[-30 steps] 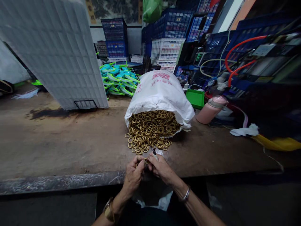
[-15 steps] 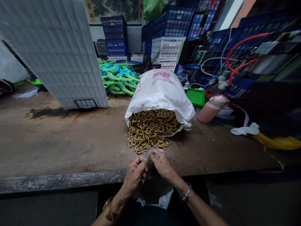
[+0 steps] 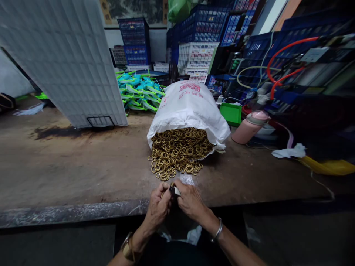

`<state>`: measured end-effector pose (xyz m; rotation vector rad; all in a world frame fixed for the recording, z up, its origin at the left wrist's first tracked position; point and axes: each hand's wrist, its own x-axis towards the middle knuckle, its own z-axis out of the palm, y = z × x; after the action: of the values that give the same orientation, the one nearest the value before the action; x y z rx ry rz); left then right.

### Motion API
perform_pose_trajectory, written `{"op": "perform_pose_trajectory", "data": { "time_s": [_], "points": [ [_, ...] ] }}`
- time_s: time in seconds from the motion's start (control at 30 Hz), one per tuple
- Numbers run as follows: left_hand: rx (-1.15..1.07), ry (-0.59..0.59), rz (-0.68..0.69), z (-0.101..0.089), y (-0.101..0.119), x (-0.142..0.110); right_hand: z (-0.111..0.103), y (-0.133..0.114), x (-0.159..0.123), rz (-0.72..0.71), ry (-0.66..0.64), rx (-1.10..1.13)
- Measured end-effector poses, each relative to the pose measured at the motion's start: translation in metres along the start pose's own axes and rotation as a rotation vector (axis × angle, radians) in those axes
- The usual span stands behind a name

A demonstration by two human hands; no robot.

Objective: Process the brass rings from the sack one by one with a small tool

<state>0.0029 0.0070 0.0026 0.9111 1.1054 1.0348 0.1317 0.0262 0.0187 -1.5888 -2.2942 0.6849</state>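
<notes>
My left hand (image 3: 157,204) is closed in a pinch on a brass-coloured ring (image 3: 162,194), mostly covered by the fingers. Against it, my right hand (image 3: 192,200) has its fingers closed round a small tool with a black end and a pale body (image 3: 176,191); its exact kind is hidden. A bit of gold colour shows between the fingertips of both hands. Just beyond them, a heap of brass-coloured rings (image 3: 172,157) spills out of a white woven sack (image 3: 191,107) lying on its side with its mouth toward me.
The brown worktable (image 3: 83,170) has a worn front edge. A tall pale panel (image 3: 85,66) stands on the left, with green-and-blue pieces (image 3: 141,92) behind. On the right are a green tray (image 3: 230,114), a pink bottle (image 3: 249,127) and red hoses. Crates (image 3: 198,55) are stacked at the back.
My hands have turned inward a little and moved slightly down. The tool's black end and pale body now show between the fingers. The sack and heap stay put.
</notes>
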Motion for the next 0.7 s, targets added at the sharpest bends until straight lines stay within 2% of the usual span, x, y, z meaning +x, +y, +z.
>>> {"op": "perform_pose_trajectory", "data": {
  "time_s": [0.17, 0.27, 0.33, 0.47, 0.7],
  "points": [
    [0.001, -0.035, -0.005, 0.001, 0.003, -0.009, 0.006, 0.011, 0.005, 0.068, -0.023, -0.075],
    [-0.027, -0.133, -0.077, 0.005, 0.006, -0.019, 0.008, 0.024, 0.014, 0.183, 0.034, -0.152],
    [-0.123, -0.170, -0.143, 0.008, 0.007, -0.022, 0.007, 0.031, 0.021, 0.226, 0.109, -0.164],
    [-0.328, -0.128, -0.206, 0.008, 0.007, -0.018, 0.004, 0.037, 0.033, 0.270, 0.255, -0.167],
    [-0.454, -0.120, -0.225, 0.001, 0.009, -0.009, 0.009, 0.035, 0.042, 0.320, 0.225, -0.276]
  ]
}}
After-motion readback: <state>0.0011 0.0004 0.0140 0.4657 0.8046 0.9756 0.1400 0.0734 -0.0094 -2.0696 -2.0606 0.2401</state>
